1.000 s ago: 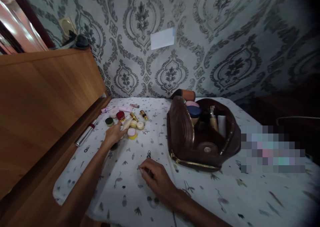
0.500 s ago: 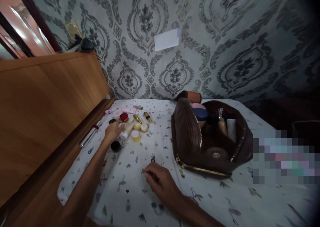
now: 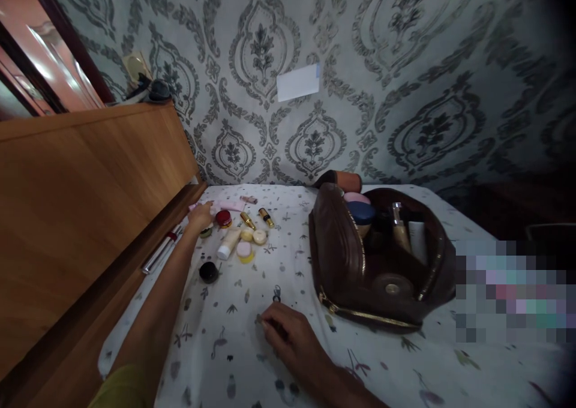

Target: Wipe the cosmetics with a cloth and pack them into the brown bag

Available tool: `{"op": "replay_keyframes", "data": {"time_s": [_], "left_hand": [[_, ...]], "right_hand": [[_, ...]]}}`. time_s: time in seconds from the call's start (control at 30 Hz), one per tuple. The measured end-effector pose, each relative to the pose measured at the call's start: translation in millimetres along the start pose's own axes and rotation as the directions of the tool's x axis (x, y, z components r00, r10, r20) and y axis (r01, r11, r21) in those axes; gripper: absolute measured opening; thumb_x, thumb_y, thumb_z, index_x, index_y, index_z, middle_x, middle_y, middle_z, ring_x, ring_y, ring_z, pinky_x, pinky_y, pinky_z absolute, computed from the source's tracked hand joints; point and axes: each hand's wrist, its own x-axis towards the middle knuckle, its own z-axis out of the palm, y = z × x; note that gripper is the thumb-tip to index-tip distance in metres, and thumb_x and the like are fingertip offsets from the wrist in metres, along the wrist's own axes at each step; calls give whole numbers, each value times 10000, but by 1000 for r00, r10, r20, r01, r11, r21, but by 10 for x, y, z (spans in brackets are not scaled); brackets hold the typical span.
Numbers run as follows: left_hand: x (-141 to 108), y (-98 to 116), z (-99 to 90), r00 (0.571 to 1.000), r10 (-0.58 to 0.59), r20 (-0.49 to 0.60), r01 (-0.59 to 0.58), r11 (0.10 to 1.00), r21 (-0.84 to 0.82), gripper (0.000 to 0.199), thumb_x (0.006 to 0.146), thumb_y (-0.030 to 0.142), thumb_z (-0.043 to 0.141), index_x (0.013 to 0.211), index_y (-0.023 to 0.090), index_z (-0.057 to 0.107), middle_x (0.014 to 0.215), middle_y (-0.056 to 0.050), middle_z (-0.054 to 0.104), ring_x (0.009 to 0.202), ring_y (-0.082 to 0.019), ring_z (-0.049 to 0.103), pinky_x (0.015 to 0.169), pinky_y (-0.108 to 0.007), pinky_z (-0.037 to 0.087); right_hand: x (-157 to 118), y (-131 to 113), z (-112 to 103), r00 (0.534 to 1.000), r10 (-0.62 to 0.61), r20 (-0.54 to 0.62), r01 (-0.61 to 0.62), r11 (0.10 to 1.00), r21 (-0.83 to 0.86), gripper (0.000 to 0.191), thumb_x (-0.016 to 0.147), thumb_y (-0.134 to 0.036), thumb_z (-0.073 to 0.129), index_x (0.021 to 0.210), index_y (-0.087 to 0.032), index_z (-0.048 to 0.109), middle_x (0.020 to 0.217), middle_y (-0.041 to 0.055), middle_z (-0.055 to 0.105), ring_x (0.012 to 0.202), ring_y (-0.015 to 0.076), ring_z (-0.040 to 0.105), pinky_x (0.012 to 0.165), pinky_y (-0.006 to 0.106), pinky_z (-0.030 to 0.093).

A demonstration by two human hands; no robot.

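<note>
My left hand (image 3: 201, 218) reaches to the far left of the bed sheet, its fingers stretched toward a pink tube (image 3: 228, 205); whether it touches anything there is hidden. Beside it are a red jar (image 3: 223, 218) and a green-lidded jar (image 3: 206, 232), partly covered by the hand. Nearer lie a cream tube with a white cap (image 3: 228, 244), small yellow-and-white jars (image 3: 245, 251) and a black jar (image 3: 209, 272). Two gold-and-dark lipstick-like tubes (image 3: 266, 218) lie farther right. My right hand (image 3: 292, 339) rests on the sheet with curled fingers, nothing visible in them.
An unzipped brown cosmetic bag (image 3: 337, 240) stands at right, holding a blue-lidded jar (image 3: 360, 211), a pump bottle (image 3: 399, 228) and a grey tube (image 3: 417, 240). Behind it lies an orange-and-black object (image 3: 347, 182). A wooden headboard (image 3: 90, 198) borders the left, with a silver tube (image 3: 161, 251) alongside.
My left hand has moved from beside the cream tube farther back, toward the pink tube. The cream tube and green-lidded jar are now more exposed. My right hand stays nearly in place.
</note>
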Motion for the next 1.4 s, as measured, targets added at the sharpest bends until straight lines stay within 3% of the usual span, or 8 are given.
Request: {"op": "replay_keyframes", "data": {"time_s": [0.37, 0.63, 0.73, 0.83, 0.93, 1.03, 1.2, 1.4], "left_hand": [[185, -21, 33, 994, 79, 79, -79, 997, -1, 591, 783, 312, 739, 1340, 258, 546, 1307, -127, 608, 1163, -322, 616, 916, -409, 501], [18, -57, -161, 987, -77, -144, 59, 990, -126, 659, 801, 480, 603, 1398, 233, 470, 1267, -181, 591, 1098, -405, 627, 810, -447, 527], [-274, -6, -246, 955, 6, -296, -126, 913, -388, 645, 709, 592, 651, 1277, 303, 546, 1133, -44, 653, 1095, -343, 607, 908, -485, 515], [-795, 164, -183, 940, 169, -296, -329, 675, -660, 613, 586, 651, 735, 1143, 435, 598, 1090, 66, 683, 1080, -335, 618, 974, -534, 487], [-1409, 378, 64, 922, 323, -212, -372, 596, -711, 644, 590, 618, 758, 1188, 441, 595, 1128, 35, 696, 1091, -353, 631, 995, -550, 485], [-1876, 521, 343, 879, 433, -201, -449, 608, -655, 695, 657, 602, 720, 1279, 335, 566, 1260, -85, 645, 1133, -374, 621, 970, -531, 515], [-2109, 535, 445, 846, 476, -241, -534, 748, -394, 665, 786, 633, 597, 1355, 310, 482, 1244, -115, 569, 1167, -370, 585, 920, -529, 534], [-2147, 559, 365, 783, 518, -343, -594, 786, -169, 537, 853, 608, 529, 1205, 203, 520, 1101, -114, 578, 1023, -333, 613, 798, -445, 531]], "right_hand": [[-28, -28, 17, 999, 34, -16, -34, 999, 22, 144, 827, -95, 528, 780, -177, 638, 751, 20, 653, 700, 140, 585, 669, 235, 444], [-41, -28, 4, 997, 51, -53, -47, 997, 59, 131, 802, -114, 551, 773, -169, 666, 748, 22, 663, 681, 127, 578, 673, 223, 457], [-33, -1, 3, 989, 122, -78, -106, 977, 187, 124, 810, -145, 566, 815, -160, 689, 687, -2, 624, 617, 103, 536, 616, 206, 443], [14, 42, -10, 964, 266, 15, -237, 832, 501, 314, 898, -398, 591, 1071, -152, 681, 727, 2, 607, 565, 89, 532, 529, 194, 439], [86, 90, -28, 948, 288, 134, -267, 495, 827, 791, 756, -726, 653, 1343, -212, 523, 1097, 82, 605, 750, 127, 635, 564, 232, 515], [134, 136, -31, 962, 211, 170, -224, 268, 937, 848, 680, -795, 669, 1300, -232, 534, 1180, 87, 593, 838, 140, 645, 690, 292, 553], [136, 228, 36, 955, 224, 193, -233, 169, 958, 649, 773, -739, 638, 1079, -168, 593, 893, 30, 630, 710, 123, 611, 768, 393, 545], [148, 289, 72, 937, 285, 201, -264, 200, 944, 773, 582, -746, 775, 1049, -160, 583, 737, -34, 603, 619, 99, 587, 665, 298, 512]]}}
